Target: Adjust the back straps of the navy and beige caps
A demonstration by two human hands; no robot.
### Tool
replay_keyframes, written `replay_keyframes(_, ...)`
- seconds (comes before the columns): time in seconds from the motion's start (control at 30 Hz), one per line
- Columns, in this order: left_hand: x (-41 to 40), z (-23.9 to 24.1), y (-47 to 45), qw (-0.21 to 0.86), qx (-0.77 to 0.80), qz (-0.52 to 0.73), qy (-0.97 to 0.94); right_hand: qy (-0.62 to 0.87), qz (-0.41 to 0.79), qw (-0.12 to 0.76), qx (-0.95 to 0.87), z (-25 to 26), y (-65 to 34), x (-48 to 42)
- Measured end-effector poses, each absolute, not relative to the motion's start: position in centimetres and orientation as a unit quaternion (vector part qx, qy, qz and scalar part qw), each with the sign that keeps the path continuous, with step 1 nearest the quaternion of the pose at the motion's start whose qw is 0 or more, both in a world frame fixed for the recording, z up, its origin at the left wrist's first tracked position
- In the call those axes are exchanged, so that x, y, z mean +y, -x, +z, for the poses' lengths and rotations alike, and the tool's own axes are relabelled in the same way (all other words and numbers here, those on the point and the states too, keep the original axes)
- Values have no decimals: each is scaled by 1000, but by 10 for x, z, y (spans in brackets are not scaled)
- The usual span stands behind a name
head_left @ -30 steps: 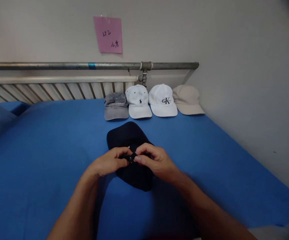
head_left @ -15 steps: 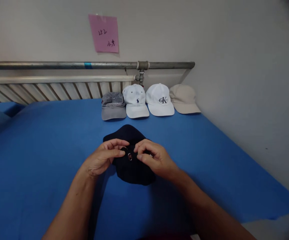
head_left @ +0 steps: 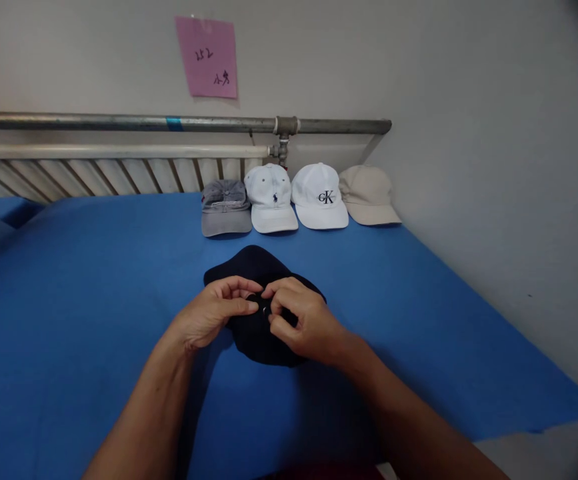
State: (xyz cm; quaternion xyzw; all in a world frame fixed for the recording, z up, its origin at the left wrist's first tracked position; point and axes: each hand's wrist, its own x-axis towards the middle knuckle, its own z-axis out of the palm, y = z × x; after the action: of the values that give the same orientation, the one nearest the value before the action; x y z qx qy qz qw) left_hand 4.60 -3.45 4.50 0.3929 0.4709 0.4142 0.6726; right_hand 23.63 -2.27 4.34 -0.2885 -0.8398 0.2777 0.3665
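A black baseball cap (head_left: 263,340) lies on the blue-covered surface in front of me, its brim pointing away to the upper left. At the cap's back strap, my left hand (head_left: 213,310) pinches dark fabric between thumb and fingers. Close beside it, my right hand (head_left: 303,317) has its fingers curled at the strap's small metal buckle (head_left: 266,311). The right fingers partly cover that buckle, so their exact hold on strap or metal is hard to see.
Behind the black cap stand a grey cap (head_left: 226,208), a white cap with a small dark emblem (head_left: 274,198), a white lettered cap (head_left: 320,197) and a beige cap (head_left: 369,195). A radiator (head_left: 119,177) and metal pipe (head_left: 119,123) run along the wall beneath a pink note (head_left: 207,59).
My right hand has shifted slightly left over the buckle, now covering more of it. The left fingertips have moved slightly right, and the view has tilted a little downward.
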Motion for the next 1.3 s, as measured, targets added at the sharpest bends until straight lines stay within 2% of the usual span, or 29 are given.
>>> replay_keyframes(0.23,-35,44,-46,662,473,407,-415,298,298,332,-844,45,-236,-21)
replay_keyframes(0.87,-35,45,-45,655,477,413,-416,285,422,311,-802,56,-251,-15)
replay_keyframes(1.13,-38,49,-45,658,480,413,-408,371,532,259,-716,60,-256,-10)
replay_keyframes(1.3,-38,49,-45,657,477,414,-412,373,525,243,-725,62,-254,-10)
